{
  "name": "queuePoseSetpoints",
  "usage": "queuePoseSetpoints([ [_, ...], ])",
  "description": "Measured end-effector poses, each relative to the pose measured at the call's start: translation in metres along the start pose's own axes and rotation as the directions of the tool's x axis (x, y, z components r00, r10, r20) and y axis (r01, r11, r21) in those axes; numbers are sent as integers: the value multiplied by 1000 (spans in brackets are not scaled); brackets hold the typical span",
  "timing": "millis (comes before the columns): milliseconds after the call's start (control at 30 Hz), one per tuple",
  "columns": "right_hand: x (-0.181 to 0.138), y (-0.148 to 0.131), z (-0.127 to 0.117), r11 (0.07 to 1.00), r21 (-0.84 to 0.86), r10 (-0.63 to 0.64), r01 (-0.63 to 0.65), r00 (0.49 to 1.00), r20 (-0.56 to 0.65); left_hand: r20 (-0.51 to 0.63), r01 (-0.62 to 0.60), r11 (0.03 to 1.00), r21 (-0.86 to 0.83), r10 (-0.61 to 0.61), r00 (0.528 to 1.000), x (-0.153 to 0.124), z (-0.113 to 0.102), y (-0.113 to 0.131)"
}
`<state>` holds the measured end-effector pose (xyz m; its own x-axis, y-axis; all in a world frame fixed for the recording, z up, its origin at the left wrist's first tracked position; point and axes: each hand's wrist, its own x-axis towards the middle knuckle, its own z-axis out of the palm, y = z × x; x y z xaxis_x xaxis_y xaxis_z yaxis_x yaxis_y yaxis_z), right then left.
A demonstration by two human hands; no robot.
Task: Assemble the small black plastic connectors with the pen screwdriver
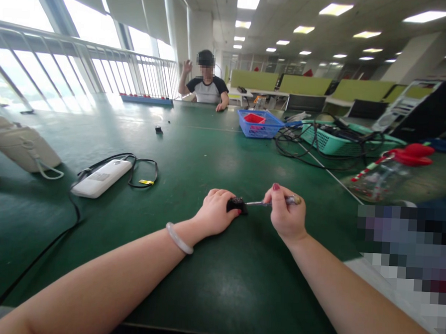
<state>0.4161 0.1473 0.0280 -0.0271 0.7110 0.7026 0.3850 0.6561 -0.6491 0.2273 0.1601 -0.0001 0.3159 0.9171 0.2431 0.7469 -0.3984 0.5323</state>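
My left hand lies on the green table and grips a small black part between thumb and fingers. What kind of part it is, I cannot make out. To its right, my right hand is closed around the handle of a screwdriver. The thin metal shaft points left, and its tip meets the right side of the black part or lies very close to it. A pale bangle circles my left wrist.
A white power bank-like box with a black strap lies left. Further back are a small black piece, a blue basket, and a green basket with cables. A red-lidded bottle lies right. Another person sits opposite.
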Motion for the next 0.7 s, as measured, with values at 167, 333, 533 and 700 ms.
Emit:
queuePoseSetpoints([
  [167, 4, 4, 2, 993, 34, 113, -111, 992, -61, 13, -14, 1000, 5, 14, 1000, 0, -1, -1],
  [333, 9, 18, 4, 943, 184, 297, -277, 951, -91, 18, -25, 1000, -1, 25, 1000, 1, 0, -2],
  [533, 12, 31, 12, 819, 423, 475, -389, 872, -120, 15, -40, 999, -8, 40, 999, 2, 0, -3],
  [700, 14, 35, 14, 684, 551, 572, -477, 821, 1, 19, -39, 999, -25, 40, 999, 1, -1, -3],
])
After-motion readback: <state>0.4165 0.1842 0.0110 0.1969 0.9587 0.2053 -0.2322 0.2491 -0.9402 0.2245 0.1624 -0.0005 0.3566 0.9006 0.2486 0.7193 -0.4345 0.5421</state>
